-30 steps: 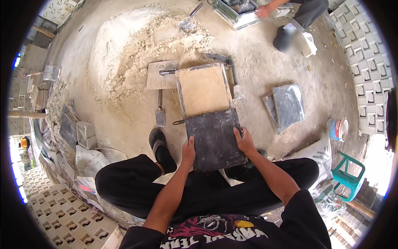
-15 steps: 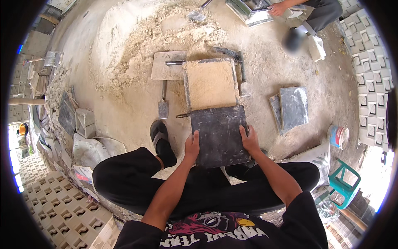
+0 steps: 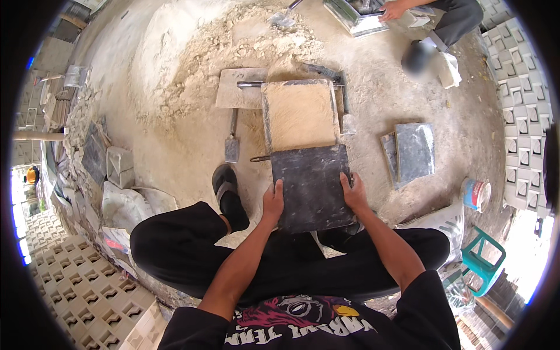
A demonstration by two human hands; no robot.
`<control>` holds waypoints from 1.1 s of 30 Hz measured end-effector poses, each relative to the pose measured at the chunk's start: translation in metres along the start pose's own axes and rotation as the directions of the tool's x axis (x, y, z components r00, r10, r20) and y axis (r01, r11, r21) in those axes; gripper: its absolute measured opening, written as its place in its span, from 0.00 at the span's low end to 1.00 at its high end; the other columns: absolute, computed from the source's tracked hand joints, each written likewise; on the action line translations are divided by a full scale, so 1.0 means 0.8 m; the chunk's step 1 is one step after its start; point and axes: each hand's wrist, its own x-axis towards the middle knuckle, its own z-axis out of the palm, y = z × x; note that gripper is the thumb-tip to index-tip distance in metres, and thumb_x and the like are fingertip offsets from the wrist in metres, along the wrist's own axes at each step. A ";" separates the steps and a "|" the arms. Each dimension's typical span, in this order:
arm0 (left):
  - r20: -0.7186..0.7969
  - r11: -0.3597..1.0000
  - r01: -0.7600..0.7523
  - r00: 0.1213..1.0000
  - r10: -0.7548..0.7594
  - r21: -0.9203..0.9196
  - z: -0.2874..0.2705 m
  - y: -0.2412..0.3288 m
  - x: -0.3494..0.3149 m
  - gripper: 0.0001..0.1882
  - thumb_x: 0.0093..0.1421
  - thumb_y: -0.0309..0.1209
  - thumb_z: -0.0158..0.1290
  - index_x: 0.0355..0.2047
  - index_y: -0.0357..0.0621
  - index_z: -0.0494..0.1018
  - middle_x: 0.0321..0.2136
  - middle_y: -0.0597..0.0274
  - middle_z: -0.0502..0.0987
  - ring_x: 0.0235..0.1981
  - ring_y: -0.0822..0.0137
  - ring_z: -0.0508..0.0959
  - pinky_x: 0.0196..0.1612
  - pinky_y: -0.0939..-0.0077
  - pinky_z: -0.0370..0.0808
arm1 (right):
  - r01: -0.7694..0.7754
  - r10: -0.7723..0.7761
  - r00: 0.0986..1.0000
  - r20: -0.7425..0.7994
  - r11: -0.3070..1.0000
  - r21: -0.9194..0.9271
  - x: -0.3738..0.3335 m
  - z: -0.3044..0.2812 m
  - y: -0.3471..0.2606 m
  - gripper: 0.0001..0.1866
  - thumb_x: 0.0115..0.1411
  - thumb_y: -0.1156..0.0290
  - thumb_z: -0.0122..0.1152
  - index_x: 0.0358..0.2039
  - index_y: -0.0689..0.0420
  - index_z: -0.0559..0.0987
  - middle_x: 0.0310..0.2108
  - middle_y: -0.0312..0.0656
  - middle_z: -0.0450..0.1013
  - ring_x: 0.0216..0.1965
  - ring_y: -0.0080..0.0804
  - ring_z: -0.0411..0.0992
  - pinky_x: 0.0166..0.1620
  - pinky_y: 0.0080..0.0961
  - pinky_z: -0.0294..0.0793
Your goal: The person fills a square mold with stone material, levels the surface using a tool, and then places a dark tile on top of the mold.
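A dark square plate (image 3: pixel 312 189) is held between my two hands, low in front of my knees. My left hand (image 3: pixel 273 201) grips its left edge with the thumb on top. On the right edge, my right hand (image 3: pixel 353 193) holds it the same way, fingers partly hidden beneath. Just beyond the plate's far edge is a dark-framed square mould (image 3: pixel 265 119), filled level with pale sandy mix (image 3: pixel 300 115). The plate's far edge meets or overlaps the mould's near side; I cannot tell whether they touch. A thin metal handle loop (image 3: pixel 260 158) sticks out at the left.
Left of the mould lie a flat board (image 3: pixel 239 87) and a small trowel (image 3: pixel 232 149). Loose sandy mix (image 3: pixel 198 64) is heaped beyond. Two dark plates (image 3: pixel 414 153), a bucket (image 3: pixel 476 194) and a green stool (image 3: pixel 484 261) are at right. Another person's hand (image 3: pixel 394 10) works at far right.
The dark plate and both hands have shifted very slightly away and to the right in view, along with the whole scene. My grip on the plate is the same.
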 end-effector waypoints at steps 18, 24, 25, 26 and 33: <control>0.005 1.000 0.007 1.000 -0.007 -0.017 0.003 0.006 0.000 0.24 0.67 0.45 0.39 0.34 0.32 0.70 0.25 0.55 0.72 0.30 0.66 0.71 0.37 0.70 0.68 | -0.033 0.033 0.999 -0.009 0.998 -0.057 0.002 0.001 0.014 0.26 0.61 0.50 0.53 0.40 0.67 0.73 0.34 0.58 0.73 0.39 0.52 0.73 0.42 0.38 0.69; -0.017 0.999 -0.009 1.000 0.008 -0.041 0.005 0.006 0.002 0.24 0.67 0.45 0.39 0.34 0.33 0.70 0.24 0.56 0.72 0.29 0.66 0.70 0.37 0.70 0.68 | -0.038 0.038 0.999 0.013 0.999 -0.032 0.004 0.000 0.005 0.26 0.61 0.51 0.53 0.40 0.66 0.73 0.35 0.58 0.73 0.40 0.52 0.73 0.43 0.38 0.69; -0.019 0.999 -0.026 0.999 0.025 -0.043 0.007 0.004 0.002 0.24 0.67 0.46 0.39 0.35 0.32 0.70 0.25 0.56 0.72 0.30 0.66 0.71 0.37 0.70 0.68 | -0.026 0.026 1.000 0.003 0.999 -0.025 0.004 0.001 0.004 0.26 0.61 0.51 0.53 0.40 0.66 0.73 0.35 0.58 0.73 0.40 0.52 0.73 0.43 0.38 0.69; -0.019 0.998 -0.044 0.999 0.044 -0.043 0.007 0.003 0.003 0.24 0.67 0.46 0.39 0.35 0.32 0.71 0.26 0.55 0.73 0.30 0.65 0.71 0.38 0.70 0.68 | -0.022 0.021 1.000 -0.009 0.998 -0.058 0.006 0.003 0.013 0.26 0.61 0.51 0.53 0.39 0.66 0.73 0.35 0.58 0.73 0.40 0.52 0.73 0.43 0.38 0.68; -0.014 0.998 -0.013 1.000 0.012 -0.054 0.009 0.007 0.004 0.24 0.67 0.46 0.39 0.35 0.32 0.71 0.26 0.56 0.73 0.30 0.64 0.71 0.38 0.70 0.68 | 0.008 -0.010 1.000 -0.019 0.996 -0.084 0.009 0.002 0.013 0.27 0.60 0.49 0.52 0.38 0.66 0.73 0.33 0.57 0.73 0.38 0.51 0.72 0.42 0.38 0.68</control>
